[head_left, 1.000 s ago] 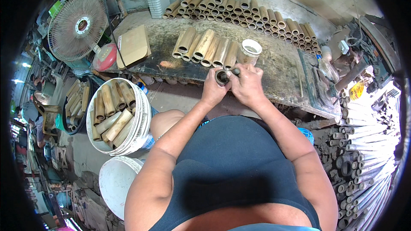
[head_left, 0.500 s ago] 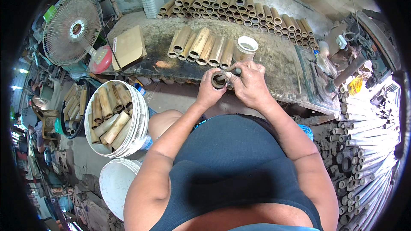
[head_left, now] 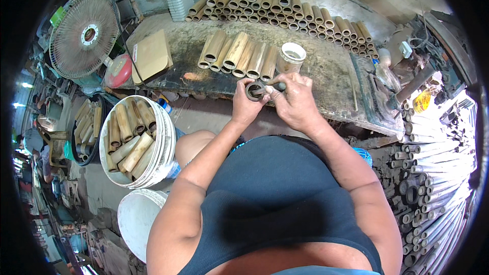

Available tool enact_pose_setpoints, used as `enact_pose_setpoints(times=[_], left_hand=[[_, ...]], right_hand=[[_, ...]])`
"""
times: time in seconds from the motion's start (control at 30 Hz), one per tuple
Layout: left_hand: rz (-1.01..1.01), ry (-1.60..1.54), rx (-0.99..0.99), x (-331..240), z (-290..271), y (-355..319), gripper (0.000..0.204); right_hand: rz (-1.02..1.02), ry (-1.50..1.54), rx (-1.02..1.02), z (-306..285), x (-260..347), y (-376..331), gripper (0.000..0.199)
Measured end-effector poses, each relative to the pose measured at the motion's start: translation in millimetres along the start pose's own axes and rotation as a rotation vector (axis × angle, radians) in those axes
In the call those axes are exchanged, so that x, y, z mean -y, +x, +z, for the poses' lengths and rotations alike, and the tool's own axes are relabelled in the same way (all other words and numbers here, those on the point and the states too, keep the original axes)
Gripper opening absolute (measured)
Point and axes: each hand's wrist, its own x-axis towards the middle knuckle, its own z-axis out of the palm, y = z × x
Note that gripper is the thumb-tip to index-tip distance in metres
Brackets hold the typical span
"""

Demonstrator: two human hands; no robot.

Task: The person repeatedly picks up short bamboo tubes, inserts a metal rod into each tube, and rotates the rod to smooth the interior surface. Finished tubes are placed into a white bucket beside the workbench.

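My left hand (head_left: 246, 106) is wrapped round a short bamboo tube (head_left: 254, 90), its open end facing up toward me. In my right hand (head_left: 295, 99) is a slim tool with a dark rounded handle (head_left: 279, 86); its tip reaches into the mouth of the tube, and its full shape is partly hidden by my fingers. Just beyond my hands, a small group of bamboo tubes (head_left: 238, 51) lies on the workbench (head_left: 331, 79). A white-rimmed plastic tub (head_left: 292, 57) stands right beside that group.
Stacked bamboo tubes (head_left: 285, 15) line the bench's back, beside a clear jug (head_left: 180, 4). A fan (head_left: 89, 34) and a cardboard piece (head_left: 153, 57) are at left. A white bucket (head_left: 162, 145) of tubes stands by my left leg. Long poles (head_left: 438, 193) pile up at right.
My left hand and the tube have shifted slightly left and up, the tube's mouth tilting a little more toward me. The right hand has moved slightly left, still holding the tool.
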Motion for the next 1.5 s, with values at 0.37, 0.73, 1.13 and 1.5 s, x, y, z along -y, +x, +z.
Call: enact_pose_setpoints(times=[0.37, 0.73, 1.13, 1.5], left_hand=[[0.248, 0.201, -0.052, 4, 3, -2, 0.060], [0.298, 0.269, -0.023, 5, 6, -8, 0.063], [0.061, 0.077, -0.112, 10, -12, 7, 0.058], [-0.445, -0.675, -0.110, 13, -37, 12, 0.067]], right_hand=[[0.018, -0.077, -0.143, -33, 9, 4, 0.014], [0.046, -0.024, 0.080, -44, 3, -7, 0.017], [0.148, 0.312, -0.179, -75, 4, -4, 0.013], [0.430, 0.988, -0.529, -77, -89, -7, 0.020]])
